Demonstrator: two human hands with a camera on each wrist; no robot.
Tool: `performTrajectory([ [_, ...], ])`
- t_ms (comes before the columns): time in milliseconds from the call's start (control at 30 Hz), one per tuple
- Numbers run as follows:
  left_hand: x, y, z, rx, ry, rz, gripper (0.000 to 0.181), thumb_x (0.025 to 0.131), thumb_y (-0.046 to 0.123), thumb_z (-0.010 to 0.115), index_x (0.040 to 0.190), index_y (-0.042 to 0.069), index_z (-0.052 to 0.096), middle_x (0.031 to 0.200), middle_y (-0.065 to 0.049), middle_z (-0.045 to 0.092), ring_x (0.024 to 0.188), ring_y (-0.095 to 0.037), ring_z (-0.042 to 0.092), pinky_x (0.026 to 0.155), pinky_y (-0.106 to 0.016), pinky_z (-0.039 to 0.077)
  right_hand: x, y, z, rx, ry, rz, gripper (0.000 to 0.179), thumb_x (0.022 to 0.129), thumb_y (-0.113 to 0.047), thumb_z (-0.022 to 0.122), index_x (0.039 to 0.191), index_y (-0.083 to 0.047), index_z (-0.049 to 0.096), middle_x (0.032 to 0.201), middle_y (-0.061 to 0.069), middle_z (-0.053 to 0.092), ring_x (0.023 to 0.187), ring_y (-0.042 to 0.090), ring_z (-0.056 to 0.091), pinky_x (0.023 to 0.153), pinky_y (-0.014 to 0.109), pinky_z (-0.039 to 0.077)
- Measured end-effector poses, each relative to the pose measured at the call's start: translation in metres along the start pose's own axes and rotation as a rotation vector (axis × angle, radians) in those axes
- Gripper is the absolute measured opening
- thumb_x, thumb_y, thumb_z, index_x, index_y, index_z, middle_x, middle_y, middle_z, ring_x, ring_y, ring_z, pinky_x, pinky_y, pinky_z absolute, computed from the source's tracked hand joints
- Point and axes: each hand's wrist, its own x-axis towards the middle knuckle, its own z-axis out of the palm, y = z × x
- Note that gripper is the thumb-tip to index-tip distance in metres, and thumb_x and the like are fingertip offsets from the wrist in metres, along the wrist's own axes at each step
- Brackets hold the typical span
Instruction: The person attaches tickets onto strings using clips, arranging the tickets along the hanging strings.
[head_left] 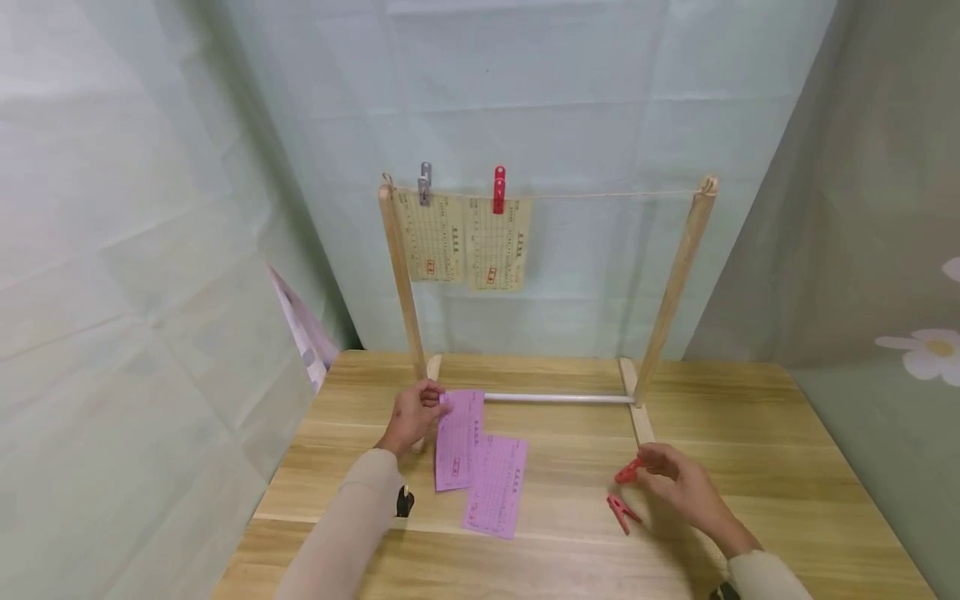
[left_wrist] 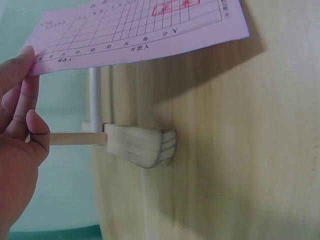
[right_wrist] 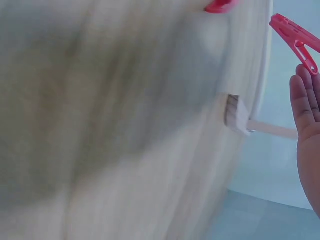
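My left hand pinches the corner of a pink receipt slip between thumb and fingers. In the left wrist view that slip is lifted over the table and casts a shadow there. A second pink slip lies on the table, partly overlapped by the held one. At the right, my right hand holds a red clothespin at its fingertips; the right wrist view shows this clothespin raised off the wood. Another red clothespin lies on the table just below.
A wooden frame with a string stands at the back. From the string hang two yellow slips, one under a grey clothespin, the other under a red one. A white rod joins the frame's feet.
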Motion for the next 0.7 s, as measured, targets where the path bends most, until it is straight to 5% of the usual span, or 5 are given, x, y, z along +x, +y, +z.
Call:
performTrajectory([
  [367, 0.003, 0.009, -0.007, 0.126, -0.010, 0.085, 0.009, 0.086, -0.001, 0.075, 0.095, 0.002, 0.073, 0.090, -0.007, 0.072, 0.085, -0.021, 0.066, 0.074, -0.032, 0.056, 0.021, -0.015, -0.015, -0.005, 0.011, -0.128, 0.038, 0.080, 0.013, 0.075, 0.116, 0.011, 0.062, 0.101, 0.023, 0.069, 0.090, 0.011, 0.067, 0.077, 0.018, 0.054],
  [700, 0.008, 0.029, -0.010, 0.107, -0.017, 0.140, 0.018, 0.093, 0.002, 0.070, 0.111, 0.001, 0.072, 0.096, -0.009, 0.075, 0.087, -0.022, 0.067, 0.071, -0.028, 0.054, 0.041, -0.035, -0.032, -0.086, -0.030, -0.076, 0.039, 0.085, 0.005, 0.075, 0.122, 0.007, 0.063, 0.105, 0.019, 0.070, 0.093, 0.011, 0.067, 0.075, 0.022, 0.055],
])
